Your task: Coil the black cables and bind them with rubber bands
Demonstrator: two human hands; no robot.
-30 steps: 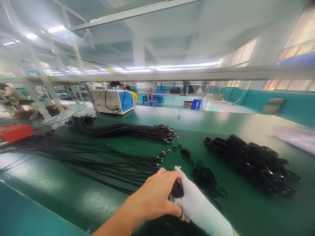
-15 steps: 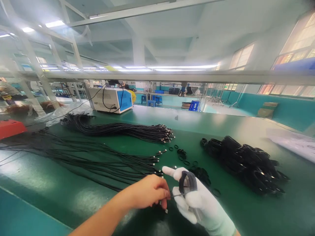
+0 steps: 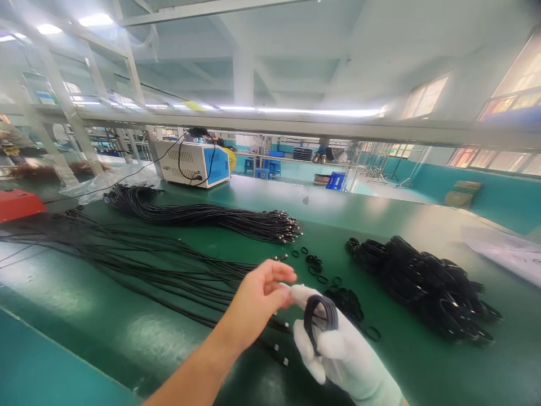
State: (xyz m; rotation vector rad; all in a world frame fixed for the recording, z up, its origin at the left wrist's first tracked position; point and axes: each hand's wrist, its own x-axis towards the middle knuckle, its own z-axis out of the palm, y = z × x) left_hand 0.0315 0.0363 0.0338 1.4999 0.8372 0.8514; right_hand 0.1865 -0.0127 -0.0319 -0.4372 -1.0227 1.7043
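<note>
My right hand [image 3: 350, 344], in a white glove, is closed around a small coil of black cable [image 3: 324, 313]. Its index finger points out to the left. My bare left hand [image 3: 260, 299] is at that gloved fingertip, with its thumb and fingers apart and nothing visible between them. Whether the two hands touch, I cannot tell. Under and left of my left hand, loose black cables [image 3: 169, 276] with metal plug ends run across the green table [image 3: 194, 361]. Several small black rings [image 3: 322, 279] lie just beyond my right hand, beside a dark heap of them [image 3: 349, 304].
A thick bundle of straight black cables [image 3: 203, 217] lies farther back. At right is a pile of coiled black cables [image 3: 418, 282]. A white and blue machine [image 3: 192, 163] stands at the back left, a red object [image 3: 19, 206] at the left edge, and plastic sheeting [image 3: 502, 248] at far right.
My left hand has risen from the cable end below the coil to the gloved index fingertip, and its fingers have opened. My right hand still holds the coil in nearly the same place.
</note>
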